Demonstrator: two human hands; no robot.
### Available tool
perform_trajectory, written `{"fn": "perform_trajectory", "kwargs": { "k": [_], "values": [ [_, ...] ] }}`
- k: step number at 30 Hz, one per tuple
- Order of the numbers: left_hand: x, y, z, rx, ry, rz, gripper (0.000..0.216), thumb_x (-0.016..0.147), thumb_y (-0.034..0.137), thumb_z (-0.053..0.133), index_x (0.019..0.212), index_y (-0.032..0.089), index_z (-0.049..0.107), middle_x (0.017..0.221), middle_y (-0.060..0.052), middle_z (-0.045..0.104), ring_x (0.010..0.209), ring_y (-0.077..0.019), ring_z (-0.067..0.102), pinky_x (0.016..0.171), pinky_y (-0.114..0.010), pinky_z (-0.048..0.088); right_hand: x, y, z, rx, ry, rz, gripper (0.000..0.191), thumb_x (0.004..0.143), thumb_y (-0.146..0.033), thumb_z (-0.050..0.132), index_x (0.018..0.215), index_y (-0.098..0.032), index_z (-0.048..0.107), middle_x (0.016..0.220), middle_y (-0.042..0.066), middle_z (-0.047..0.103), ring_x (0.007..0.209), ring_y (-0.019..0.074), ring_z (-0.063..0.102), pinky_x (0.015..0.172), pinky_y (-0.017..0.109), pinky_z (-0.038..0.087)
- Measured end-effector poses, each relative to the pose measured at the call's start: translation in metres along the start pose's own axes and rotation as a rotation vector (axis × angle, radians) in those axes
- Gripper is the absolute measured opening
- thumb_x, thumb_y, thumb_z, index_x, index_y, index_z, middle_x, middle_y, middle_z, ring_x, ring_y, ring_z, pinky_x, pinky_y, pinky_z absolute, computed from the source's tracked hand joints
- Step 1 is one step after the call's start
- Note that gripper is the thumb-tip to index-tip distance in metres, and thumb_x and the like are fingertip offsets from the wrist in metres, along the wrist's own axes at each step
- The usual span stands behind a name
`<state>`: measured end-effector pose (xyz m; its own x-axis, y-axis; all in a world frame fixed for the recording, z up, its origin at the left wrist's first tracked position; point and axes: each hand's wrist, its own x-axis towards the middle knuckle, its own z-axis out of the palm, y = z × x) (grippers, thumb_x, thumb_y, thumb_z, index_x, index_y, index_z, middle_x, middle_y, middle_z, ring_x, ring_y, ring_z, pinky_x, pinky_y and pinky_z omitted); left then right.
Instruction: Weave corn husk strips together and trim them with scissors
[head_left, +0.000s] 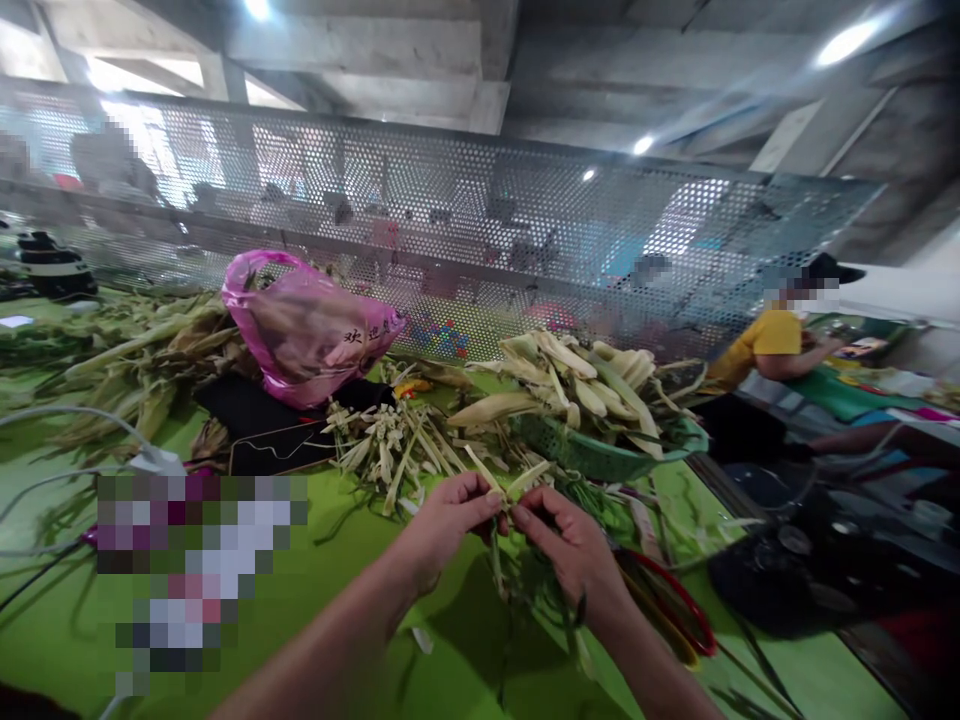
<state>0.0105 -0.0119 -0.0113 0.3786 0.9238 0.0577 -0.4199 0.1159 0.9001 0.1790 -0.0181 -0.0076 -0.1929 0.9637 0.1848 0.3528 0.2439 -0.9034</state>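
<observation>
My left hand (450,520) and my right hand (570,545) meet above the green table (300,600), both pinched on a thin pale leaf strip (517,482) that sticks up between the fingertips. Green leaf strands hang down below the hands. Just behind the hands lies a loose pile of cut pale leaf pieces (390,440). Further back right stands a green basket (600,455) heaped with pale folded leaves.
A pink plastic bag (307,330) sits on a black cloth at the back left, beside heaps of long green leaves (127,350). Red-handled scissors (675,600) lie right of my hand. A perforated metal screen runs behind. A person in yellow (765,345) sits at right.
</observation>
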Motion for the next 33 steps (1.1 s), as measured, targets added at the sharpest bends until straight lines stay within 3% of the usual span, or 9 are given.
{"fn": "perform_trajectory", "kwargs": {
  "k": [6, 14, 18, 23, 33],
  "values": [
    [-0.002, 0.006, 0.000, 0.090, -0.082, -0.010, 0.030, 0.076, 0.040, 0.065, 0.090, 0.013, 0.062, 0.077, -0.002, 0.058, 0.070, -0.0126, 0.054, 0.066, -0.025, 0.038, -0.001, -0.009, -0.002, 0.232, 0.037, 0.020, 0.026, 0.082, -0.042, 0.061, 0.093, -0.018, 0.063, 0.086, 0.005, 0.067, 0.078, 0.0188, 0.059, 0.073, 0.029, 0.047],
    [-0.006, 0.009, 0.001, 0.131, -0.164, -0.043, 0.015, 0.079, 0.028, 0.058, 0.087, 0.014, 0.060, 0.080, -0.003, 0.058, 0.075, -0.0139, 0.055, 0.069, -0.026, 0.040, -0.004, -0.012, -0.001, 0.274, 0.120, 0.063, 0.024, 0.078, -0.042, 0.066, 0.085, -0.019, 0.063, 0.083, 0.004, 0.067, 0.075, 0.0193, 0.059, 0.073, 0.031, 0.048],
    [-0.004, 0.009, 0.001, 0.162, -0.118, -0.002, 0.018, 0.080, 0.026, 0.058, 0.093, 0.014, 0.060, 0.083, -0.004, 0.058, 0.075, -0.0131, 0.053, 0.069, -0.025, 0.040, -0.003, -0.010, -0.002, 0.203, 0.092, 0.042, 0.023, 0.080, -0.042, 0.064, 0.082, -0.019, 0.062, 0.077, 0.002, 0.063, 0.072, 0.0168, 0.055, 0.067, 0.027, 0.045],
    [-0.002, 0.007, 0.003, 0.120, -0.031, 0.005, 0.018, 0.077, 0.028, 0.061, 0.086, 0.013, 0.060, 0.078, -0.003, 0.057, 0.070, -0.0116, 0.050, 0.066, -0.024, 0.038, -0.001, -0.007, -0.003, 0.045, -0.024, 0.041, 0.030, 0.081, -0.046, 0.061, 0.069, -0.018, 0.059, 0.065, -0.001, 0.054, 0.062, 0.0136, 0.047, 0.058, 0.024, 0.038],
    [-0.004, 0.003, 0.001, 0.019, 0.012, -0.024, 0.018, 0.077, 0.030, 0.062, 0.076, 0.013, 0.060, 0.065, -0.001, 0.055, 0.061, -0.0101, 0.045, 0.061, -0.023, 0.032, -0.002, -0.011, -0.004, -0.107, 0.015, -0.055, 0.032, 0.083, -0.047, 0.056, 0.067, -0.019, 0.060, 0.065, 0.001, 0.056, 0.065, 0.0159, 0.048, 0.061, 0.026, 0.038]
  ]
}}
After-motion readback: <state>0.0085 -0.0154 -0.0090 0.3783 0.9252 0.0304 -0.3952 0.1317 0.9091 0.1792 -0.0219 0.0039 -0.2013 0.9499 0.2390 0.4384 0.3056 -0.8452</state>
